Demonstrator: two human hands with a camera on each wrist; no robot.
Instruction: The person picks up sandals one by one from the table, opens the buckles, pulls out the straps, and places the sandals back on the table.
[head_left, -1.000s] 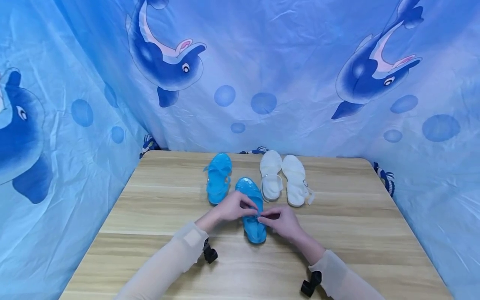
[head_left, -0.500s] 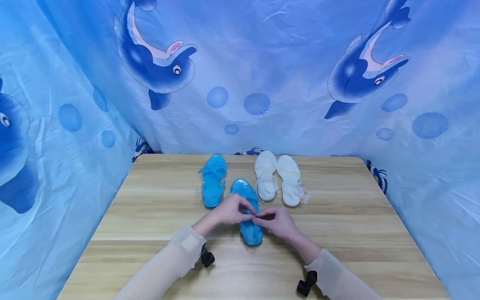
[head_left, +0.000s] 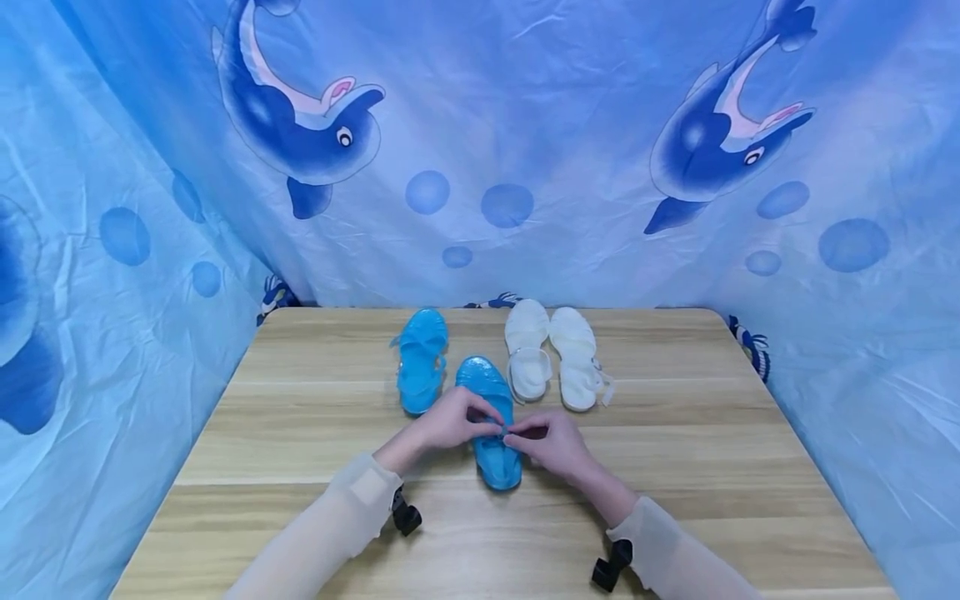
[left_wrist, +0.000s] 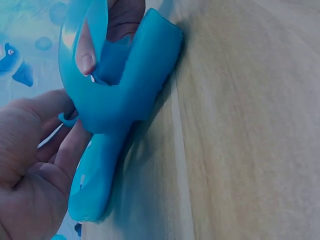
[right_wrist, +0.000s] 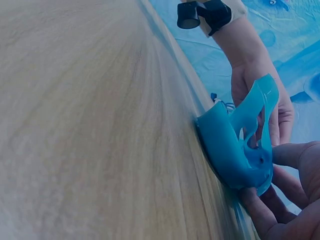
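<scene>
Blue sandal [head_left: 496,461], glossy, round-toed, on wood-grained table [head_left: 697,442].

Both hands [head_left: 453,419] pinch close together, their two forearms [head_left: 322,527] slanting inward.

The left hand [head_left: 450,419] and right hand [head_left: 558,446] hide the middle of the nearer blue sandal [head_left: 498,465]; what they pinch, perhaps a strap [left_wrist: 69,122], is too small to tell in the head view. Edges there cut off the leftmost dolphin [head_left: 13,287] and both sleeves [head_left: 318,525]; each hand is cropped in its own wrist view.
</scene>
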